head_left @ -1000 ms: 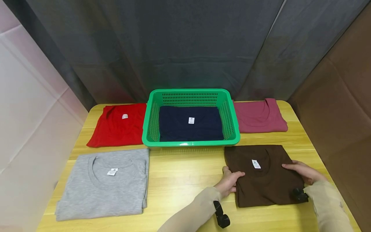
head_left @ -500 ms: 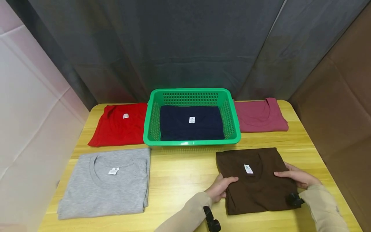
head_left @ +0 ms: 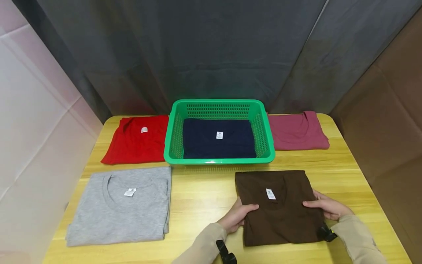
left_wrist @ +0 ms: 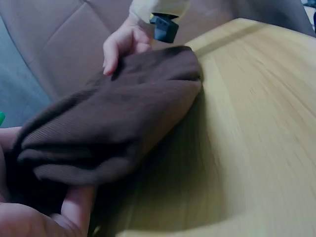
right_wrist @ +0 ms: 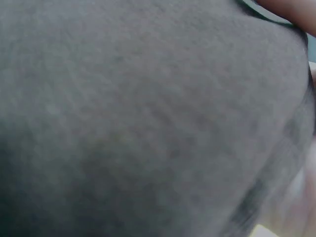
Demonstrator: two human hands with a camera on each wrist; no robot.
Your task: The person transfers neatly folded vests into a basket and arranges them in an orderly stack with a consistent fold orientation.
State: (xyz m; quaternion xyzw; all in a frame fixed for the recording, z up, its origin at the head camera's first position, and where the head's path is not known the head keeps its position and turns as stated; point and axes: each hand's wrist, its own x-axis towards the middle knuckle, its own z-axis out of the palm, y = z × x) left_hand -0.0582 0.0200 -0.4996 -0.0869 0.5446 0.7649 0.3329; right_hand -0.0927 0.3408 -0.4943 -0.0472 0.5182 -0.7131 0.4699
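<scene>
A folded brown T-shirt with a white neck label is held between both hands at the front right of the table. My left hand grips its left edge, thumb on top and the other fingers underneath. On the opposite edge, my right hand pinches the cloth the same way, thumb on top. In the left wrist view the brown T-shirt shows its thick folded layers, with a shadow on the wood below. Brown cloth fills most of the right wrist view.
A green plastic basket holding a folded navy T-shirt stands at the back centre. Beside it lie a red T-shirt on the left and a pink one on the right. A grey T-shirt lies front left on the wooden table.
Both hands have carried the brown T-shirt leftward and slightly toward the person. The basket and the other shirts stay where they were, apart from a slight camera shift.
</scene>
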